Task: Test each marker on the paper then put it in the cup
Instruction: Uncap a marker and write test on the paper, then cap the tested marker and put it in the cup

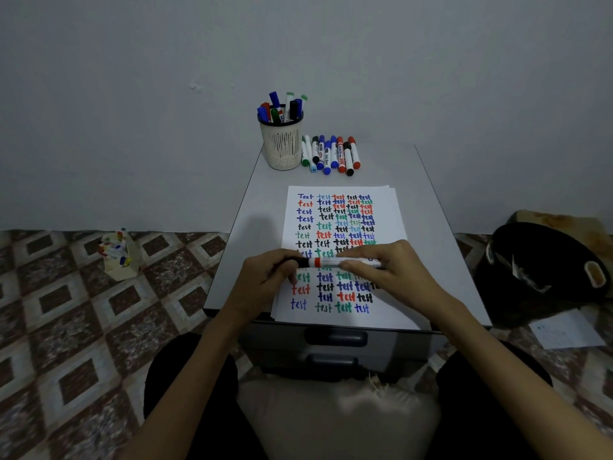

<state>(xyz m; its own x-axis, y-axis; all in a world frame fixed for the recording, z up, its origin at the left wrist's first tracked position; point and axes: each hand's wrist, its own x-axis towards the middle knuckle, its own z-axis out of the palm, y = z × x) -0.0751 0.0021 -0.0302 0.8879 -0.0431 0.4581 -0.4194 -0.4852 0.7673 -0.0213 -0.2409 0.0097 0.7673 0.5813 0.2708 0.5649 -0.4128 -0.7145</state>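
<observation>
A white marker (335, 262) with a black cap and a red band lies level above the paper (388, 214), held at both ends. My left hand (265, 280) grips its black cap end. My right hand (394, 268) holds the white barrel, its fingers lying along it. The paper is covered with rows of the word "test" in blue, red, black and green. At the far end of the table a cream mesh cup (282, 147) holds several markers. A row of several capped markers (331, 156) lies just right of the cup.
The paper rests on a small grey drawer unit (441, 227) against a grey wall. On the patterned floor at the left stands a small box of markers (117, 255). A black bin (544, 277) and a loose sheet (567, 328) lie at the right.
</observation>
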